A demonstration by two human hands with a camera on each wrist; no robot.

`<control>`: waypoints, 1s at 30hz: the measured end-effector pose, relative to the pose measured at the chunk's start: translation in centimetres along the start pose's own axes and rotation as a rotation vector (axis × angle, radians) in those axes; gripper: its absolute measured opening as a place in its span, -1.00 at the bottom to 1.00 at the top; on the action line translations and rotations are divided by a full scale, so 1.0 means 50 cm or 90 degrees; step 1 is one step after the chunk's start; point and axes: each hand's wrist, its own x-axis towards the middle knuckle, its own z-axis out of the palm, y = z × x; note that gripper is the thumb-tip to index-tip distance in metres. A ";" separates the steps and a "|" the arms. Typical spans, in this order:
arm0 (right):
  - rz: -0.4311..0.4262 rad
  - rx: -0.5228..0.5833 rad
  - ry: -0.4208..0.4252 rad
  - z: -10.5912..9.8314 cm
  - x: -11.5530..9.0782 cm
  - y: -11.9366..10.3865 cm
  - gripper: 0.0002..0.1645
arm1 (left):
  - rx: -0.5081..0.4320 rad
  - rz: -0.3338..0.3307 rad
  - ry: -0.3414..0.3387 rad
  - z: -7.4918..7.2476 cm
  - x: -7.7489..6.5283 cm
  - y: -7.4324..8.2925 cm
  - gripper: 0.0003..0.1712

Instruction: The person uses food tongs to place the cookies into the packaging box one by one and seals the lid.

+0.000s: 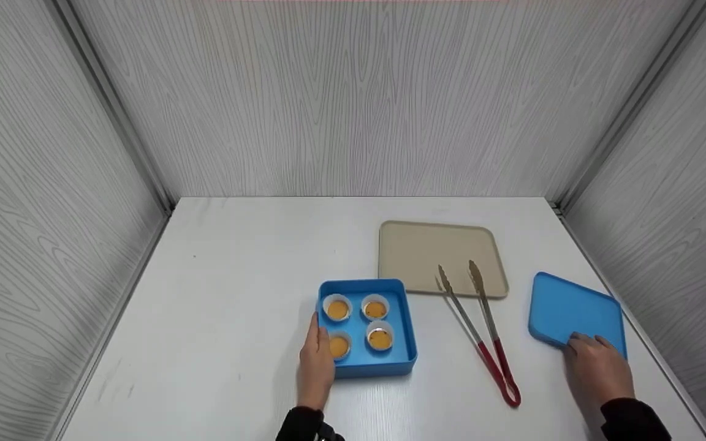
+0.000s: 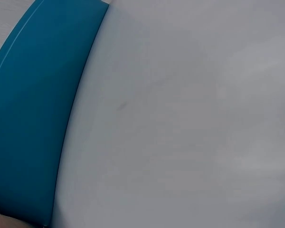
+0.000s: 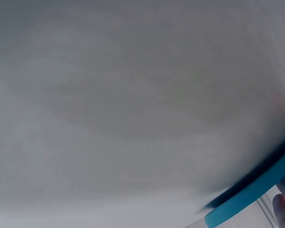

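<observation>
A square blue box (image 1: pixel 362 371) holds several small white cups, including one cup (image 1: pixel 375 307), with orange-yellow contents. My left hand (image 1: pixel 316 373) holds the box at its left wall, fingers along the outside and thumb by the rim. In the left wrist view, the blue box wall (image 2: pixel 42 104) fills the left side. At the right, my right hand (image 1: pixel 601 367) grips the near edge of a flat blue lid (image 1: pixel 576 309), fingertips over its top. The right wrist view shows the lid's rim (image 3: pixel 251 192) and part of my fingers (image 3: pixel 284 211).
Behind the box lies a beige tray (image 1: pixel 432 251). Metal tongs with red handles (image 1: pixel 500 373) lie spread between box and lid, tips over the tray's front edge. Grey wood-grain panels (image 1: pixel 353 98) enclose the white table (image 1: pixel 218 294) at the back and sides.
</observation>
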 end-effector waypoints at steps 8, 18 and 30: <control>-0.001 0.003 0.008 -0.017 0.005 -0.010 -0.75 | 0.008 -0.005 -0.002 -0.001 0.003 -0.002 -0.37; -0.095 0.035 0.094 -0.050 0.027 -0.022 -0.79 | 0.024 -0.013 -0.005 0.001 0.005 -0.001 -0.37; -0.070 0.023 0.140 -0.152 0.080 -0.079 -0.82 | 0.032 0.002 -0.002 0.000 0.004 -0.002 -0.36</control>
